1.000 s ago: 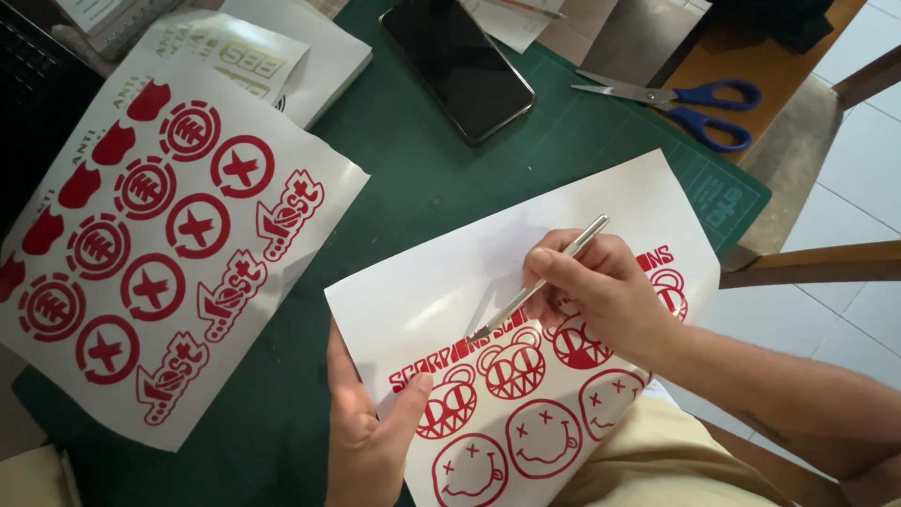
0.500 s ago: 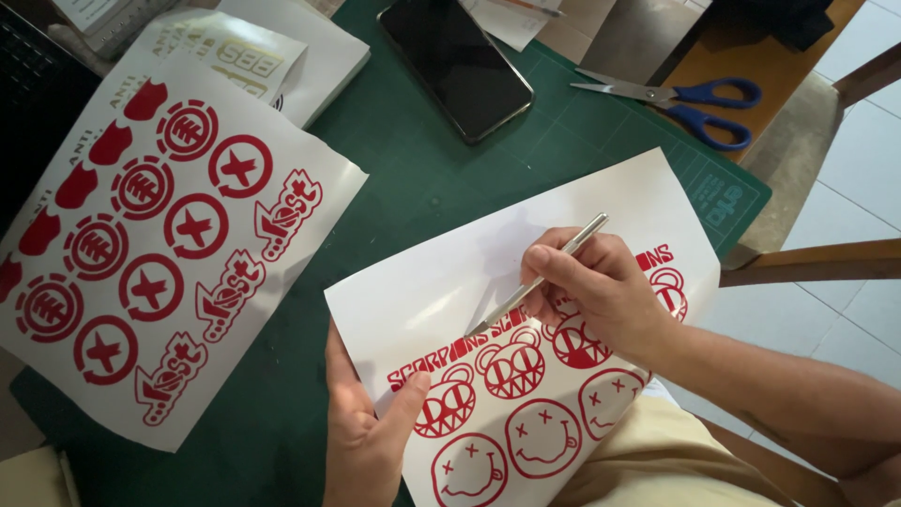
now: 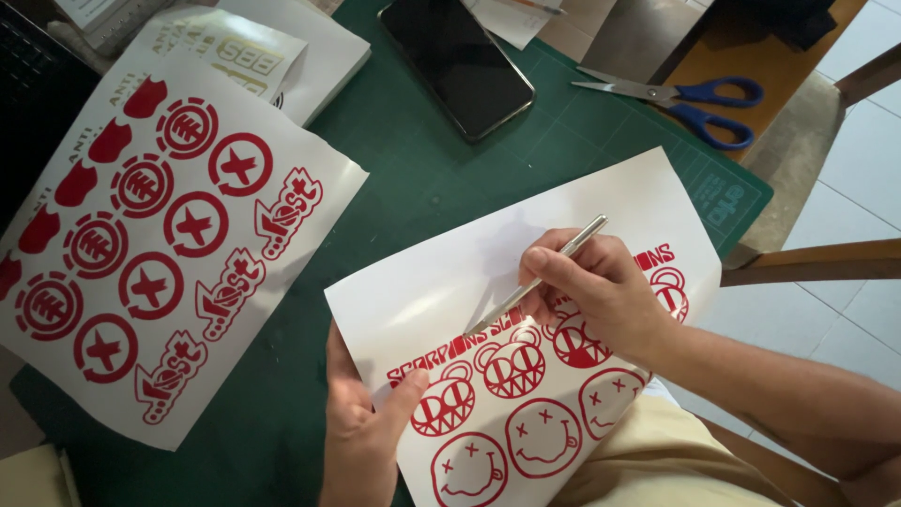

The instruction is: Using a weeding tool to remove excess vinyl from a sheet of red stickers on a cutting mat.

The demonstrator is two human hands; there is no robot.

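Red-printed glossy sticker sheet (image 3: 469, 282) pinched at its edge by left hand (image 3: 361, 432); right hand (image 3: 601, 291) grips slim metal tool (image 3: 540, 280).

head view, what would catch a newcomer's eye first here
The red stickers stand out: a white sticker sheet at centre, pinned by the left hand at its lower edge while the right hand works on it with a thin metal tool. A second sheet lies left on the green mat; blue-handled scissors lie top right.
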